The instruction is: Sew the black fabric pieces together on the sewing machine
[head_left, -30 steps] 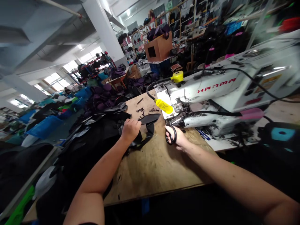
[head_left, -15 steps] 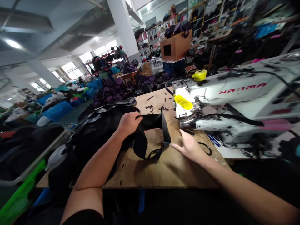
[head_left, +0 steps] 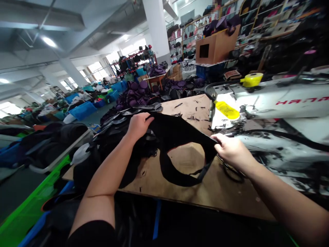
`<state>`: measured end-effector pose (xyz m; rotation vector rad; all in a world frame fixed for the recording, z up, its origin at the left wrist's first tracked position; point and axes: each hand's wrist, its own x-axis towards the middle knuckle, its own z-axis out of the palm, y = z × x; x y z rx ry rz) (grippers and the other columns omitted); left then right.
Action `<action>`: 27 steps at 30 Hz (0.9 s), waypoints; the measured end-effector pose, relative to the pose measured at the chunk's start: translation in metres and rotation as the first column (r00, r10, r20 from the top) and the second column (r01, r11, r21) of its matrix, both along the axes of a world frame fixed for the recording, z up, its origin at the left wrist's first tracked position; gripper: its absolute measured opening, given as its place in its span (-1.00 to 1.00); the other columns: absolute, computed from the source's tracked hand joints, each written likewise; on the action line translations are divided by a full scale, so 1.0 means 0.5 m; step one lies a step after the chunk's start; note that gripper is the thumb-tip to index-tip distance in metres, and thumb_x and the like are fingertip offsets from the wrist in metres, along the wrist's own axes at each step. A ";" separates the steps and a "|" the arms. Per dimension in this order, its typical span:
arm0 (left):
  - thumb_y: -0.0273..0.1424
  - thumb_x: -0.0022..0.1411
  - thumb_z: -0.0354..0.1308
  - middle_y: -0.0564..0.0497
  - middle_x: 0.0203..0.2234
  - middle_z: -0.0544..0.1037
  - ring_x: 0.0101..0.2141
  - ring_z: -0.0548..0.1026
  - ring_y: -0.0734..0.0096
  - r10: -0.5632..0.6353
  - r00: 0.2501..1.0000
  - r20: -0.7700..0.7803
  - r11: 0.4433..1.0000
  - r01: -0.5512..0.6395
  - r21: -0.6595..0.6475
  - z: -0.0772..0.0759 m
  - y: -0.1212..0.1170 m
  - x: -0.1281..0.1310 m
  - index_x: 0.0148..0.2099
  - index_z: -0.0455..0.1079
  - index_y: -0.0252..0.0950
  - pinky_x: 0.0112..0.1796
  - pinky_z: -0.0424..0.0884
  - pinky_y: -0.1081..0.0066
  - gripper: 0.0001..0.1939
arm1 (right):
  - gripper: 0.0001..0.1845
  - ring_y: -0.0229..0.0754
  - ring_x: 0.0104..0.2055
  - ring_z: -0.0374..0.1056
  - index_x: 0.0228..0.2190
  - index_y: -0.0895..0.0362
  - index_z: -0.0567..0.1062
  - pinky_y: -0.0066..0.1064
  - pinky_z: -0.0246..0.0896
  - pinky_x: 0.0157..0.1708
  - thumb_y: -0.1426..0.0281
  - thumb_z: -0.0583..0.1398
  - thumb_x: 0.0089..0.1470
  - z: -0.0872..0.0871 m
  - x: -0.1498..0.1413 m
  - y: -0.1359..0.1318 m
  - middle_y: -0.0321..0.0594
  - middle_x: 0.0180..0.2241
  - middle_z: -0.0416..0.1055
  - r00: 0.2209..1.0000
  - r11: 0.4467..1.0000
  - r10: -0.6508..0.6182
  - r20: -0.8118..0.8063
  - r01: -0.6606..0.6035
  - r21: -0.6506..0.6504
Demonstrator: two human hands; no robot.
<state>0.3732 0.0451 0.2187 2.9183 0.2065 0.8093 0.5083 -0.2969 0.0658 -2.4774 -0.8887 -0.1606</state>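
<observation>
Between my two hands a black fabric piece (head_left: 180, 132) is stretched out above the wooden tabletop. It has a large round opening, through which the wood shows, and a narrow band hangs at its lower edge. My left hand (head_left: 140, 126) is closed on its upper left corner. At the right end, my right hand (head_left: 230, 147) pinches the other corner, close to the sewing machine (head_left: 277, 106). A stack of similar black pieces (head_left: 115, 133) lies to the left, beneath and beside my left forearm.
Dark scraps are scattered on the wooden tabletop (head_left: 174, 188). A yellow tag-like piece (head_left: 227, 110) sits on the machine head. A bright green bin (head_left: 36, 202) stands at lower left. Purple pieces (head_left: 136, 91) are heaped behind the table, near a cardboard box (head_left: 218, 46).
My right hand, formerly open and apart from the fabric, has closed on its right corner. The piece is now pulled wide, its opening spread. The view has swung left.
</observation>
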 end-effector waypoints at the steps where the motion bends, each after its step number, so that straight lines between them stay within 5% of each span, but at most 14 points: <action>1: -0.23 0.39 0.08 0.00 -0.34 0.59 -0.27 0.52 0.31 -0.017 1.000 0.006 1.000 0.017 0.002 -0.028 0.005 0.016 -0.24 0.54 -0.26 -0.19 0.35 0.38 -0.71 | -0.57 -0.01 -0.27 0.52 0.00 0.09 0.51 -0.31 0.30 -0.22 0.41 0.09 0.09 -0.011 -0.008 -0.006 -0.12 -0.23 0.61 1.000 1.000 -0.008 0.009 0.008 -0.016; 6: -0.27 0.33 0.18 -0.14 -0.03 0.56 -0.02 0.50 0.22 -0.122 0.987 -0.105 0.989 0.112 -0.097 -0.184 -0.003 0.079 0.16 0.43 -0.29 0.04 0.38 0.29 -0.60 | -0.58 0.05 -0.17 0.55 0.01 0.12 0.50 -0.22 0.39 -0.13 0.25 0.09 0.18 -0.118 -0.056 -0.023 -0.06 -0.18 0.62 0.973 0.990 0.137 -0.187 -0.140 -0.004; 9: -0.19 0.31 0.20 -0.24 0.15 0.42 0.08 0.44 0.19 -0.051 0.996 0.076 0.980 0.064 -0.189 -0.240 0.000 0.030 0.37 0.16 -0.31 0.09 0.37 0.22 -0.32 | -0.55 0.09 -0.04 0.52 -0.03 0.07 0.52 -0.15 0.38 0.00 0.09 0.09 0.22 -0.174 -0.062 -0.085 -0.05 -0.05 0.58 0.967 0.987 0.135 -0.217 -0.112 0.117; 12: -0.16 0.43 0.02 -0.21 0.07 0.46 -0.03 0.48 0.28 0.192 0.926 0.324 0.943 -0.083 -0.322 -0.283 0.010 -0.094 0.32 0.21 -0.29 0.00 0.44 0.28 -0.47 | -0.55 0.08 -0.08 0.53 -0.10 0.02 0.56 -0.17 0.43 -0.08 0.01 0.10 0.19 -0.221 -0.055 -0.183 -0.13 -0.09 0.60 0.972 0.994 0.039 -0.230 -0.015 0.106; 15: -0.14 0.42 0.01 -0.15 -0.15 0.51 -0.18 0.51 0.31 0.430 0.839 0.333 0.864 -0.277 -0.420 -0.345 0.017 -0.256 0.12 0.41 -0.34 -0.12 0.47 0.32 -0.56 | -0.54 0.08 -0.20 0.56 -0.21 0.03 0.58 -0.18 0.47 -0.20 -0.02 0.11 0.14 -0.269 -0.055 -0.264 -0.15 -0.21 0.62 0.975 0.999 0.017 -0.220 -0.011 0.030; 19: -0.11 0.38 0.01 -0.11 -0.22 0.51 -0.24 0.51 0.25 0.665 0.739 0.109 0.713 -0.586 -0.385 -0.448 0.013 -0.468 -0.01 0.48 -0.32 -0.15 0.47 0.29 -0.58 | -0.56 0.16 -0.08 0.51 -0.23 0.08 0.54 -0.09 0.38 -0.02 0.04 0.04 0.18 -0.312 -0.051 -0.286 -0.02 -0.17 0.58 0.999 0.999 0.035 -0.033 -0.036 -0.005; 23: -0.18 0.39 -0.04 -0.14 -0.13 0.53 -0.11 0.51 0.17 0.741 0.620 -0.257 0.591 -0.784 -0.189 -0.550 -0.037 -0.633 -0.01 0.49 -0.30 -0.02 0.43 0.25 -0.61 | -0.44 0.25 -0.03 0.44 -0.11 0.14 0.48 -0.02 0.32 -0.03 0.01 -0.05 0.18 -0.338 -0.025 -0.243 0.11 -0.14 0.50 0.999 0.992 0.020 0.045 -0.014 -0.124; 27: -0.33 0.23 0.20 -0.33 0.26 0.29 0.21 0.28 -0.12 0.692 0.255 -0.675 0.485 -0.857 0.174 -0.663 -0.133 -0.734 0.22 0.38 -0.33 0.07 0.38 0.06 -0.48 | -0.37 0.27 -0.01 0.43 -0.07 0.11 0.51 0.00 0.32 -0.13 -0.03 -0.09 0.15 -0.358 -0.005 -0.218 0.12 -0.07 0.47 0.996 0.960 -0.090 -0.023 0.081 -0.268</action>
